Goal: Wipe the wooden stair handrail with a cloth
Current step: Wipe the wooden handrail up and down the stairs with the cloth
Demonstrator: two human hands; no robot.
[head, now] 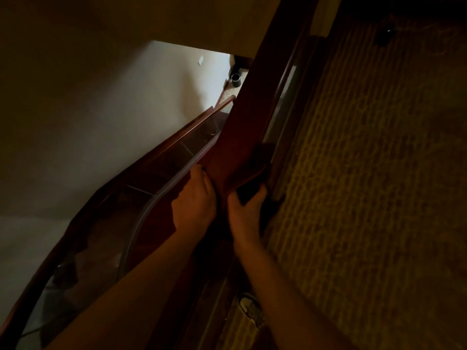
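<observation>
The dark reddish wooden stair handrail [249,117] runs from upper centre down to frame centre. There the right hand [246,210] pinches a dark cloth [255,178] against it, while the left hand [194,198] grips the rail's left edge. Best to press evenly along the grain. A glass balustrade panel [151,198] crowds the left; ribbed carpet [366,173] lies right.

Handrail [255,97] runs up the middle. Left hand [194,198] on its left side, right hand [246,210] just right of it, pressing cloth [255,170] onto the rail. Carpeted stairs [366,173] to the right, wall [126,109] to the left.
</observation>
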